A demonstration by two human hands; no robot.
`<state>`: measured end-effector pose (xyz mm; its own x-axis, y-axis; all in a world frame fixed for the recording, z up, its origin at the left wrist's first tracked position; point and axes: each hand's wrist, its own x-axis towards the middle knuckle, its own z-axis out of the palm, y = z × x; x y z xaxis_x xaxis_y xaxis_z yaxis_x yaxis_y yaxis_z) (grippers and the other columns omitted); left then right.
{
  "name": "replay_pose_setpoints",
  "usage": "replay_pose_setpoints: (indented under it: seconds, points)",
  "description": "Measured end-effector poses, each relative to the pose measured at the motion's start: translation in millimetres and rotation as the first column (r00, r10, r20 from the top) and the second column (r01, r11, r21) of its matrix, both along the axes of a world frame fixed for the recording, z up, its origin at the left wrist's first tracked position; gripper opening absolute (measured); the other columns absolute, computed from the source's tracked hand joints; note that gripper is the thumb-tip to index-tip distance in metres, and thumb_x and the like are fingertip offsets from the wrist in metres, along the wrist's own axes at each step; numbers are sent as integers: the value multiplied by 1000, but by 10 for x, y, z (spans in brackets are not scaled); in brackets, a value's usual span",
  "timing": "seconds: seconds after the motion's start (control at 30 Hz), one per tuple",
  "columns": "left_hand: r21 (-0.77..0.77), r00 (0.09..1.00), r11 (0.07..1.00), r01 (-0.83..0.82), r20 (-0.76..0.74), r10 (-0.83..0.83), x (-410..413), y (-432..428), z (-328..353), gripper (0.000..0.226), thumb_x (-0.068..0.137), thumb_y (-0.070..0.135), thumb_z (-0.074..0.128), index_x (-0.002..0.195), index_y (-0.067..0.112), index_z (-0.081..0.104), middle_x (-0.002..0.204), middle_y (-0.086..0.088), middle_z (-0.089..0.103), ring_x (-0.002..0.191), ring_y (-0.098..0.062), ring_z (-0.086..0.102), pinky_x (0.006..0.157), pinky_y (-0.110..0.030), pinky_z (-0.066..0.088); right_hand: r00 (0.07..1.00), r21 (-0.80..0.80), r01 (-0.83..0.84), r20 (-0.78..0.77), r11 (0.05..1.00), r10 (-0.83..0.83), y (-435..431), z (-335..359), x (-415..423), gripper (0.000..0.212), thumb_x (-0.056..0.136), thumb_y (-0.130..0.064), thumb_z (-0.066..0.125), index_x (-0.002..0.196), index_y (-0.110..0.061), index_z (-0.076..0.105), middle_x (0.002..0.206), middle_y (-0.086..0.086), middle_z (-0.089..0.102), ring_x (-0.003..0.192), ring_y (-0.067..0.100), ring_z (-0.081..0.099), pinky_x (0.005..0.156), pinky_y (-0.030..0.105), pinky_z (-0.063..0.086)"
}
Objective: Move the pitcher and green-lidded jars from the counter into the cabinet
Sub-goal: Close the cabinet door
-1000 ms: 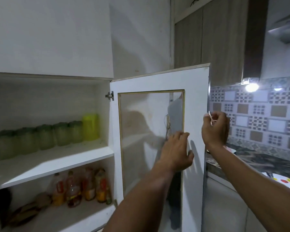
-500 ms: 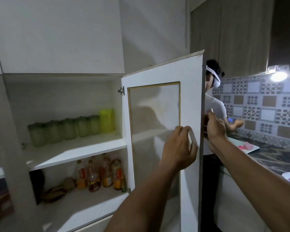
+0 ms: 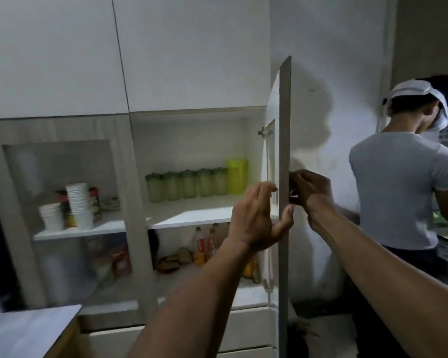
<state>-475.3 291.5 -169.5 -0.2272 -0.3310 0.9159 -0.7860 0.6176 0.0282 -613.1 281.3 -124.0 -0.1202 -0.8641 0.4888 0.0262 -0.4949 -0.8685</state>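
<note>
The five green-lidded clear glass jars (image 3: pixel 187 184) stand in a row on the upper white shelf (image 3: pixel 192 215) inside the open cabinet, and the tall yellow-green plastic pitcher (image 3: pixel 237 175) stands just beside the rightmost jar, at the shelf's right end. So the moving looks done; what seems left is shutting the door

The white cabinet door with its grey edge (image 3: pixel 285 161) is seen almost edge-on, swung well out. The left hand (image 3: pixel 256 218) grips that edge, thumb on the near side and fingers curled over the inner face. The right hand (image 3: pixel 309 195) is just behind the door's edge with its fingers curled in; it may be pinching something small or touching the outer face, I cannot tell which

On the lower shelf sit plastic bottles with orange and red labels (image 3: pixel 202 244) and some dark bags, near one another. The neighbouring cabinet at left, behind a glass-panelled door, shows a stack of white paper cups (image 3: pixel 78 202) and a white tub (image 3: pixel 51 215). A corner of a white table (image 3: pixel 29 329) shows at lower left

Another person in a grey T-shirt (image 3: pixel 398 187) stands to the right, back turned, well clear of the door's swing toward the cabinet. Nothing on the shelves appears to stick out into the door's path
</note>
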Motion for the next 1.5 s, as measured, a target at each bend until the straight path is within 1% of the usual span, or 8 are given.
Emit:
replay_pose_setpoints:
  seconds: [0.13, 0.27, 0.37, 0.5, 0.63, 0.87, 1.07, 1.5]
  points:
    - [-67, 988, 986, -150, 24, 152, 673, 128, 4, 33, 90, 33, 50, 94, 1, 58, 85, -14, 55, 75, -29, 51, 63, -42, 45, 998, -113, 28, -48, 993, -34, -102, -70, 610, 16, 86, -28, 70, 77, -15, 71, 73, 6, 72, 66, 17, 69, 60, 38, 59]
    - [-13, 949, 949, -316, -12, 316, 1306, 183, -50, 26, 95, 28, 46, 89, 5, 54, 80, -11, 52, 68, -24, 46, 59, -38, 41, 963, -266, -6, -262, 964, -66, -145, -132, 1188, 11, 85, -10, 66, 95, -15, 69, 87, 0, 71, 77, -1, 65, 68, 10, 50]
    - [78, 903, 903, -423, -50, 427, 1763, 171, -78, 30, 98, 34, 40, 92, 8, 55, 82, -9, 55, 69, -22, 48, 59, -36, 44, 908, -310, -77, -415, 948, -62, -241, -202, 1602, 28, 86, -19, 64, 113, -14, 69, 109, 5, 70, 99, 19, 66, 86, 34, 57]
    - [194, 811, 802, -565, -50, 583, 2337, 48, -88, 40, 97, 42, 34, 109, 11, 56, 96, -10, 63, 83, -26, 58, 70, -40, 53, 796, -277, -180, -605, 944, -26, -454, -291, 2137, 50, 83, -33, 60, 128, -13, 62, 125, 8, 63, 115, 26, 61, 100, 41, 51]
    - [165, 753, 740, -652, 26, 657, 2884, -208, -168, 58, 90, 19, 63, 142, 2, 44, 124, -16, 62, 104, -31, 62, 86, -41, 54, 657, -261, -279, -754, 924, -14, -752, -358, 2662, 59, 86, -33, 61, 143, -19, 50, 149, 4, 46, 136, 24, 45, 113, 37, 39]
    - [194, 689, 667, -720, 317, 651, 3889, -952, -263, 70, 94, 27, 11, 161, 9, 7, 170, -14, 1, 157, -29, 2, 126, -44, 15, 619, -496, -202, -733, 844, -282, -1505, -498, 3507, 54, 82, -32, 60, 136, -22, 57, 145, 0, 44, 134, 20, 43, 99, 41, 53]
    - [130, 693, 700, -702, 352, 629, 4431, -1407, -363, 81, 95, 26, 50, 161, 15, 6, 170, -9, -3, 156, -31, 3, 124, -48, 19, 559, -559, -165, -732, 813, -390, -2067, -729, 4015, 63, 84, -30, 59, 145, -25, 47, 157, 0, 34, 144, 21, 33, 98, 40, 52]
    - [236, 650, 622, -747, 458, 607, 4881, -2314, -531, 80, 99, 31, 41, 160, 16, -8, 167, -5, -23, 153, -29, -21, 125, -49, -5, 314, -545, -177, -821, 820, -478, -2961, -897, 4561, 76, 82, -27, 55, 154, -23, 32, 169, 5, 8, 156, 24, 5, 117, 52, 31]
